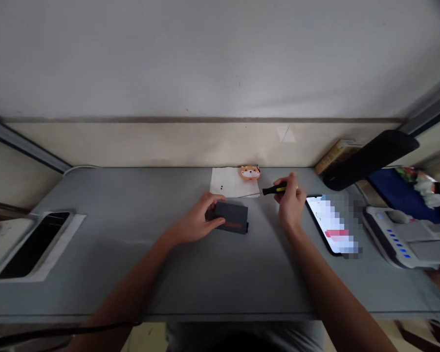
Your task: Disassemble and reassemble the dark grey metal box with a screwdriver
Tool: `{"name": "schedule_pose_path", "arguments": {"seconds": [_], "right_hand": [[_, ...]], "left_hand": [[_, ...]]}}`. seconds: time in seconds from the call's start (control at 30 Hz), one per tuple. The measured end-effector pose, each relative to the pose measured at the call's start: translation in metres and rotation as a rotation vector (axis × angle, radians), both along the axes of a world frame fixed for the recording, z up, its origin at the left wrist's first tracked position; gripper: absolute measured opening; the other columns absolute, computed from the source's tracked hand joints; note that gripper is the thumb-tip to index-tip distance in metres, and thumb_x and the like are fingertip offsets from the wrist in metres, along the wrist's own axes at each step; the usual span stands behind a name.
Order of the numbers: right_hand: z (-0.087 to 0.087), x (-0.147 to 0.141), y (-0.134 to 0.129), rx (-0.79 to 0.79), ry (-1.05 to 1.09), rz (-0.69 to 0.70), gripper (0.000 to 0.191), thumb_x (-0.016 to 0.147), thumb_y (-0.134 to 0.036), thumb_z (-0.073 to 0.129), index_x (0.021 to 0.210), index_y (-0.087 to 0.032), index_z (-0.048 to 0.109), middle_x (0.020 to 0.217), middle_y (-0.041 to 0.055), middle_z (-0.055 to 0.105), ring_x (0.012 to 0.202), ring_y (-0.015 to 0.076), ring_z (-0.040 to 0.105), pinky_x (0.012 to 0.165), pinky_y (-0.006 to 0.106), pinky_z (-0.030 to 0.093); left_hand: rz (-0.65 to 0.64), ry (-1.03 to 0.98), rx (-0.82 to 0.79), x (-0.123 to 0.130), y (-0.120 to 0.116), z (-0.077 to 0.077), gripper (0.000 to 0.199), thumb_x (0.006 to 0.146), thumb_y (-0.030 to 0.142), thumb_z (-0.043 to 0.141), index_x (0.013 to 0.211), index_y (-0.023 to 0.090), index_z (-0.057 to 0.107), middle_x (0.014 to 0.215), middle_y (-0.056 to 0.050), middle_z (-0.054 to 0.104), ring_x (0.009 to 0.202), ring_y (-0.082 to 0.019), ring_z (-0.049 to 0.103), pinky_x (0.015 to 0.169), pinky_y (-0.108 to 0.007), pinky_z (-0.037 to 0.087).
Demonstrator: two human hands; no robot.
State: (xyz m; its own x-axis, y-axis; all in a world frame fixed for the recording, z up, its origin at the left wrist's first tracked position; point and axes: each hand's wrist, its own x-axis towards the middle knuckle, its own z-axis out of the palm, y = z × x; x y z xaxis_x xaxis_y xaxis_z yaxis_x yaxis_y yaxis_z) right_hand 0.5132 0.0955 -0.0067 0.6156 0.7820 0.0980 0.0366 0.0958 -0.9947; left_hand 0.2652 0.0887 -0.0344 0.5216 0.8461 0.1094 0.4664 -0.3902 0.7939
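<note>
My left hand point(200, 220) grips the left end of a flat dark grey rectangular case point(232, 215) on the grey desk, thumb on its top and fingers at its far edge. A reddish strip runs along the near part of the case. In my right hand point(291, 200) is a screwdriver point(275, 189) with a black and yellow handle. Its thin shaft points left, just beyond the case and over the near edge of a white paper sheet point(225, 181). A few tiny dark pieces, too small to name, lie on the sheet.
An orange dog-faced case point(250, 172) sits on the paper's far right corner. To the right are a lit phone point(332, 227), a black cylinder point(370, 159), a book point(337, 155) and a white power strip point(392, 237). A dark phone point(34, 244) lies at left.
</note>
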Motion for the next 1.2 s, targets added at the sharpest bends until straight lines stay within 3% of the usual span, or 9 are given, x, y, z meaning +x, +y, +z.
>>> {"name": "schedule_pose_path", "arguments": {"seconds": [0.13, 0.33, 0.5, 0.67, 0.93, 1.2], "right_hand": [[-0.001, -0.005, -0.004, 0.033, -0.178, 0.163, 0.063, 0.083, -0.078, 0.053, 0.059, -0.021, 0.061, 0.056, 0.0002, 0.055, 0.054, 0.0132, 0.049, 0.055, 0.029, 0.040], [-0.005, -0.014, -0.010, 0.104, -0.285, 0.341, 0.059, 0.090, -0.071, 0.051, 0.062, -0.021, 0.065, 0.059, 0.0012, 0.061, 0.058, 0.0141, 0.055, 0.058, 0.028, 0.043], [-0.006, -0.016, -0.010, 0.119, -0.311, 0.362, 0.056, 0.093, -0.067, 0.051, 0.063, -0.021, 0.064, 0.059, 0.0004, 0.060, 0.058, 0.0137, 0.054, 0.057, 0.028, 0.043], [-0.009, -0.017, -0.009, 0.119, -0.300, 0.305, 0.057, 0.093, -0.068, 0.050, 0.062, -0.022, 0.061, 0.058, -0.0003, 0.056, 0.057, 0.0134, 0.052, 0.057, 0.028, 0.043], [-0.002, -0.009, -0.009, 0.066, -0.257, 0.275, 0.052, 0.093, -0.058, 0.053, 0.054, -0.022, 0.057, 0.049, -0.0022, 0.045, 0.050, 0.0123, 0.045, 0.052, 0.028, 0.039], [0.003, -0.016, -0.016, 0.038, -0.244, 0.470, 0.046, 0.089, -0.047, 0.051, 0.050, -0.022, 0.056, 0.049, -0.0011, 0.047, 0.049, 0.0119, 0.044, 0.050, 0.027, 0.038]], "left_hand": [[-0.070, -0.050, -0.031, -0.009, 0.009, 0.001, 0.035, 0.096, 0.028, 0.057, 0.130, 0.025, 0.056, 0.131, -0.008, 0.064, 0.117, -0.022, 0.064, 0.105, -0.038, 0.053], [-0.018, -0.105, 0.001, -0.005, 0.015, -0.004, 0.031, 0.104, 0.024, 0.038, 0.118, 0.022, 0.066, 0.125, -0.009, 0.071, 0.119, -0.021, 0.066, 0.109, -0.040, 0.051], [0.003, -0.082, 0.036, -0.001, 0.013, -0.004, 0.033, 0.104, 0.024, 0.037, 0.112, 0.021, 0.069, 0.116, -0.007, 0.075, 0.111, -0.020, 0.069, 0.102, -0.038, 0.054], [0.021, -0.056, 0.035, 0.001, 0.010, 0.001, 0.023, 0.099, 0.032, 0.052, 0.111, 0.021, 0.068, 0.116, -0.007, 0.075, 0.109, -0.021, 0.070, 0.101, -0.037, 0.055], [-0.065, -0.043, 0.052, -0.003, 0.011, 0.004, 0.020, 0.097, 0.025, 0.053, 0.111, 0.022, 0.067, 0.120, -0.007, 0.073, 0.111, -0.021, 0.069, 0.102, -0.039, 0.055], [-0.071, 0.078, 0.345, 0.002, 0.005, 0.003, 0.023, 0.101, 0.021, 0.047, 0.110, 0.022, 0.068, 0.118, -0.008, 0.072, 0.114, -0.021, 0.067, 0.105, -0.041, 0.052]]}}
